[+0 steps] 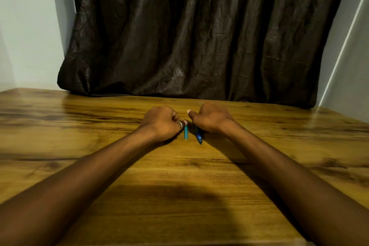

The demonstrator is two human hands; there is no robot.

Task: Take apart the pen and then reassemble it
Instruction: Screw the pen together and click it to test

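Two pen parts show between my hands at the middle of the wooden table [179,175]. A teal piece [186,132], likely the cap, points toward me from under my left hand [162,123], whose fingers are curled closed on its far end. A dark blue pen body [198,136] with a pointed tip sticks out toward me from my right hand [209,119], which is closed around its far part with the thumb raised. The two parts are apart, a small gap between them. A ring sits on my left hand.
A dark brown curtain [199,36] hangs behind the table and rests on its far edge. Pale walls stand to the left and right. Both forearms lie across the near half of the table.
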